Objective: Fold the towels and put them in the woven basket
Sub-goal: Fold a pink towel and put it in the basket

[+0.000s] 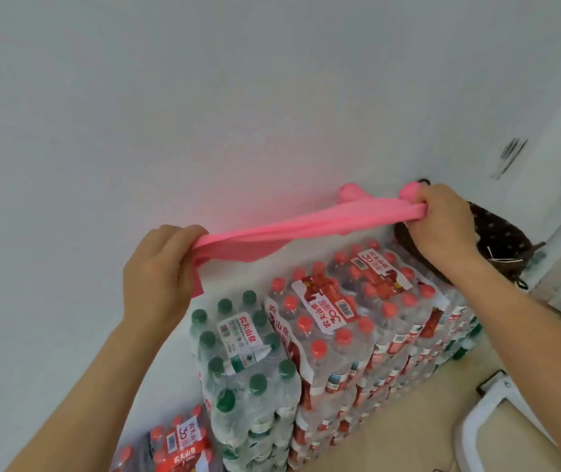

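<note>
While pulled taut, the soft pink cloth towel [289, 233] reads light, limp, unbreakable. Left grip [156, 267] and right grip [442, 219] each clench a bunched end; corners would fold cleaner.

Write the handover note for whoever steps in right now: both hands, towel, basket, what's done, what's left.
Left hand grips one end of the pink towel; right hand grips the other end. Towel is stretched in the air between them, bunched, above the stacked bottled-water packs.
Woven basket sits on the packs at the far right, behind the right hand; what is inside is unclear.
Done: towel picked up. Left: fold it, put it in the basket.
</note>
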A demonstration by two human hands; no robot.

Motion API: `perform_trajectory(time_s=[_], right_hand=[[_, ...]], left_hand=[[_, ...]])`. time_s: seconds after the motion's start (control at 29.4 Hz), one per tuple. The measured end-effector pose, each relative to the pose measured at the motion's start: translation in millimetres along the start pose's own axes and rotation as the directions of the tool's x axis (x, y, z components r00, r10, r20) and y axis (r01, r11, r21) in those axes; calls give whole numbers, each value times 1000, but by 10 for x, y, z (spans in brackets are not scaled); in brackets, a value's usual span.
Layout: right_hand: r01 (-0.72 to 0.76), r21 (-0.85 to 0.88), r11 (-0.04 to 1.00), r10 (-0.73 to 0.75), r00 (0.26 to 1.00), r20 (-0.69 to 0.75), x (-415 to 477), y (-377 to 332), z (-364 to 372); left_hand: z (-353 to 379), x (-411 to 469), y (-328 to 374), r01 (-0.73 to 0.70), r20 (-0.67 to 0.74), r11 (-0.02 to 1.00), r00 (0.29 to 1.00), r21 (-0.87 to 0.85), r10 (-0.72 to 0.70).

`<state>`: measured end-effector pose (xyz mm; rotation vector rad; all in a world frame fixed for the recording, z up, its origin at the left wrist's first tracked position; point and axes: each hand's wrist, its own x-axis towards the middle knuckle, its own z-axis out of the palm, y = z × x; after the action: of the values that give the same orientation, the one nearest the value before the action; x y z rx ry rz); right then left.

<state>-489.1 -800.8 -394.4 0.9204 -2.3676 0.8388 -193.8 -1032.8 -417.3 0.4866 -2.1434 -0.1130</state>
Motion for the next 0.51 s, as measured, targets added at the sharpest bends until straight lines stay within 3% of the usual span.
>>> perform_trajectory(time_s=[0.07,0.17,0.27,0.34,0.44,0.51], right_hand=[[-41,-51,998,47,991,126,-233,271,346],[-144,-143,979,190,902,389,-699,670,886],[-259,-155,953,300,771,562,-1075,905,1228],[-375,-119,919,374,739,560,-1214,963,1309],[-517,-32,856,469,747,471,-1298,1005,1344],[-626,22,780,572,727,380,-1310,1041,1396]], left_hand=[[264,-380,-74,-116,253,993,961,4,111],[635,-954,-121,-146,657,987,739,-62,151],[912,-1336,-204,-28,835,994,541,-101,101],[995,-1434,-243,97,896,987,439,-127,72],[1009,-1431,-226,401,905,902,424,-162,-26],[1057,-1432,-220,584,838,804,491,-112,-240]])
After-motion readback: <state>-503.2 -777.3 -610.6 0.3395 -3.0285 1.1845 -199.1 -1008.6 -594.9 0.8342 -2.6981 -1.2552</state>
